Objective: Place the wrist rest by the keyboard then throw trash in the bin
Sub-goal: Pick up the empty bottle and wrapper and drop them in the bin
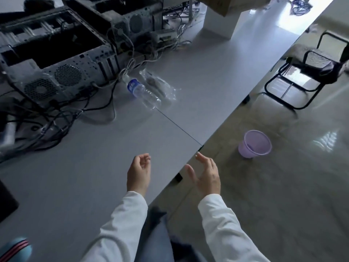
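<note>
An empty clear plastic bottle (142, 91) with a blue label lies on its side on the grey table (79, 176), beside a crumpled clear plastic wrapper (160, 86). On the floor to the right of the table stands a purple bin (255, 143). My left hand (139, 173) hovers over the table's near edge, fingers loosely curled, holding nothing. My right hand (206, 175) is just past the table's edge, fingers spread and empty. Both hands are well short of the bottle. A blue object with red stripes (16, 249) shows at the bottom left corner. No keyboard is in view.
Open computer cases (56, 59) and tangled cables (47, 118) fill the table's left and back. A black chair (306, 72) stands on the shiny floor at the right. A white pillar (221, 21) and a cardboard box (232, 4) are at the back.
</note>
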